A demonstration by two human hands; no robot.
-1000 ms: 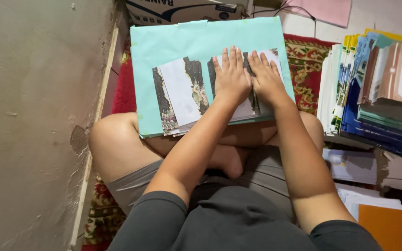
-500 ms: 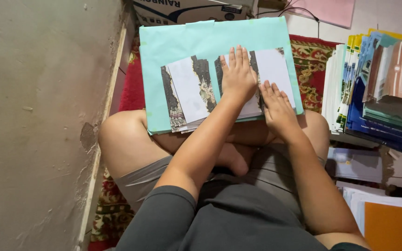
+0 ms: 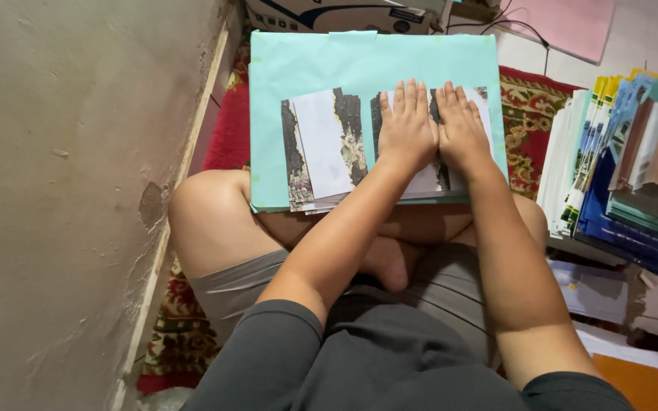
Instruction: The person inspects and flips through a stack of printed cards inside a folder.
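Observation:
A light teal board (image 3: pixel 306 65) rests across my crossed legs. Two stacks of printed cards with white panels and dark floral strips lie on it. My left hand (image 3: pixel 407 125) and my right hand (image 3: pixel 461 129) press flat, side by side, fingers together, on the right stack (image 3: pixel 429 179). The left stack (image 3: pixel 321 148) lies untouched beside my left hand. Neither hand grips anything.
A plastered wall (image 3: pixel 62 190) runs along the left. A patterned red rug (image 3: pixel 531 114) lies under the board. Upright stacks of coloured books and folders (image 3: pixel 634 160) stand at the right, with papers (image 3: pixel 595 293) and an orange sheet (image 3: pixel 645 380) below them. A cardboard box (image 3: pixel 344 14) stands behind the board.
My right hand moved up from the board's near edge back onto the right stack, beside my left hand. The view shifted slightly.

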